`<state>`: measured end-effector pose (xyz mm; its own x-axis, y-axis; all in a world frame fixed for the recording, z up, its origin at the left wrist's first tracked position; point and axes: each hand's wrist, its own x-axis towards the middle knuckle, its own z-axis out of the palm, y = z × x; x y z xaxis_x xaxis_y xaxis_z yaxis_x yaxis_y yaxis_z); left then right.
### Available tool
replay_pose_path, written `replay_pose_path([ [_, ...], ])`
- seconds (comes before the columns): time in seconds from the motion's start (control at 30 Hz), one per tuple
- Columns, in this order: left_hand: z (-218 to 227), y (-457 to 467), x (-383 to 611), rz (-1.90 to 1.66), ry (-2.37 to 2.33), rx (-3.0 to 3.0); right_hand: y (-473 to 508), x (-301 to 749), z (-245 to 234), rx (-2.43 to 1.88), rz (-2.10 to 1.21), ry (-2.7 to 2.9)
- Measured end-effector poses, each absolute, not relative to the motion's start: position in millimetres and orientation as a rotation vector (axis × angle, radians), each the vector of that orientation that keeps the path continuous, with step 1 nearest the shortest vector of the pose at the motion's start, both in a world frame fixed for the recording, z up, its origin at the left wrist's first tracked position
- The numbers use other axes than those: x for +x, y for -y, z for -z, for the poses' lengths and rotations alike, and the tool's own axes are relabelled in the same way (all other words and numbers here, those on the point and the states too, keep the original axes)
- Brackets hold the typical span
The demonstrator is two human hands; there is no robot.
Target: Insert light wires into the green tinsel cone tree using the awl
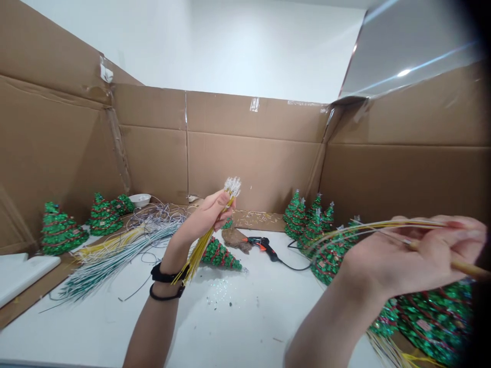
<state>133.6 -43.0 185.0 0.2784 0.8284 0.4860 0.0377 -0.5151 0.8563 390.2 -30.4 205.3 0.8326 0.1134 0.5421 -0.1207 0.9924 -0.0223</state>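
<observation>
My left hand (214,212), a black band on its wrist, is closed round a bundle of yellow wires (198,255). Clear bulb-like tips (232,186) stick up out of the top of that bundle. At the right, my right hand (425,255) is closed on a few thin yellow and white wires (378,225), which arc out to the left. A tool with a wooden handle (466,267) and a thin metal shaft also lies in its fingers. Below my left hand, a small green tinsel tree (221,254) with red garland lies on its side.
Loose white, green and yellow wires (126,255) spread over the left of the white table (245,327). A glue gun (264,246) with a cord rests near a brown lump (235,239). Trees (61,230) stand left, with several more right (295,212). Cardboard walls (257,153) surround the table.
</observation>
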Motion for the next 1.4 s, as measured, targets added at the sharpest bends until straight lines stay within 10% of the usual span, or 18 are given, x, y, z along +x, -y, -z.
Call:
replay_pose_path([
  [1.4, -185.3, 62.8, 174.0, -1.664, -0.784, 1.620, 37.4, 287.4, -191.2, -0.306, -0.248, 1.564],
])
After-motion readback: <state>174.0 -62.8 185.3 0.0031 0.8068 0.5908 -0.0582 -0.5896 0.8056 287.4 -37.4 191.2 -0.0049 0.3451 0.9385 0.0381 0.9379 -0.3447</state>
